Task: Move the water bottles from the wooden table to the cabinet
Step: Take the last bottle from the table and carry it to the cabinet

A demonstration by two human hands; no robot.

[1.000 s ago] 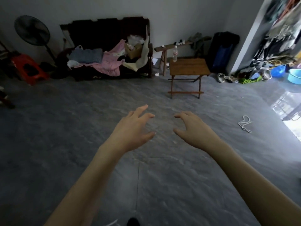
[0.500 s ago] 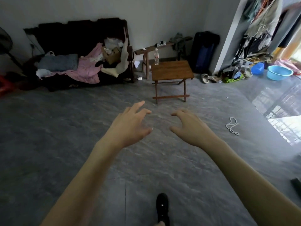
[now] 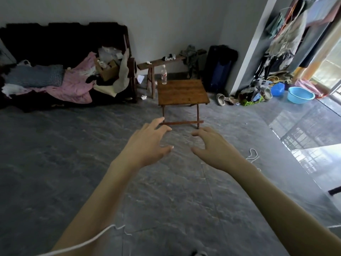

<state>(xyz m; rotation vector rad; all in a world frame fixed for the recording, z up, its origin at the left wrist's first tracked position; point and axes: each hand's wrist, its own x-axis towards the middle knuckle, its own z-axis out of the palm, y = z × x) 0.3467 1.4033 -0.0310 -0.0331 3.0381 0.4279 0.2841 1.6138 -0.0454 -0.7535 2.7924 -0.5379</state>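
**Empty hands reach toward a lone water bottle across a gray floor**

A person's left hand (image 3: 147, 145) and right hand (image 3: 214, 147) are held out side by side above a gray tiled floor (image 3: 55, 172), palms down, fingers loosely spread and slightly bent, grasping nothing. A narrow gap of bare floor separates the two thumbs.

Directly beyond the fingertips of both hands stands a small wooden table (image 3: 182, 92) on folding legs, its lower crossbar just past the left hand's index finger in the view. One clear water bottle (image 3: 163, 74) with a white cap stands upright on the table's far left corner, well apart from either hand. No cabinet can be made out with certainty from this angle.

Beyond the table a narrow wooden bench (image 3: 162, 61) runs along the white wall, with small items and a dark cloth on it. Far ahead and to the left of the left hand sits a dark sofa (image 3: 64, 43) heaped with pink and gray bedding and a cardboard box. Ahead and to the right of the right hand are a black and blue bag (image 3: 219, 69), slippers, a blue basin (image 3: 300, 95) and hanging clothes. A white cord (image 3: 253, 156) lies on the floor just right of the right wrist; another white string crosses the left forearm near the bottom of the view.
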